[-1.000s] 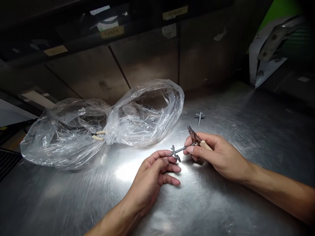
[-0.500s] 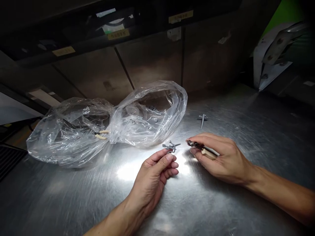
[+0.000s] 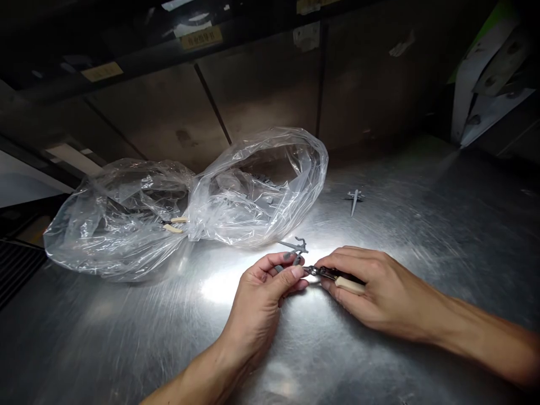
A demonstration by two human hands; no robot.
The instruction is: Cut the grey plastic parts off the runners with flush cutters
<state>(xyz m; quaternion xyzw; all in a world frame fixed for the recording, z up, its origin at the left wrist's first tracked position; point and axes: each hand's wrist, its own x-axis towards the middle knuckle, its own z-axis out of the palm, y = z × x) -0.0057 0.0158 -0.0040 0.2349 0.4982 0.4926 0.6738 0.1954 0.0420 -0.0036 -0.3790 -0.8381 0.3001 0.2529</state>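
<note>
Here's the left hand [image 3: 264, 284], thumb and fingers pinched around the small grey piece [image 3: 297, 247], which pokes up just above the fingertips, its thin stem pointing away to the left. And in from the right comes the right hand [image 3: 379, 287], wrapped around the cream-handled pliers [image 3: 324, 272], nose right up beside the left thumb! Whether the jaws bite on the piece or only sit next to it, I can't tell; the fingers cover that spot.

Tight quarters, and that looks like the danger: with the tips so near the thumb, a slip or a slightly skewed squeeze could nip skin. The piece looks slender, so a hard squeeze or a twist between the two grips could snap an arm off it, and a loose pinch could let it spin or spring away.

Beyond the grip and to its right, a second grey piece [image 3: 355, 201] lies on the metal worktop [image 3: 169, 337]; beyond and to the left sits an open clear bag [image 3: 261, 225], where a stray fragment could land.
</note>
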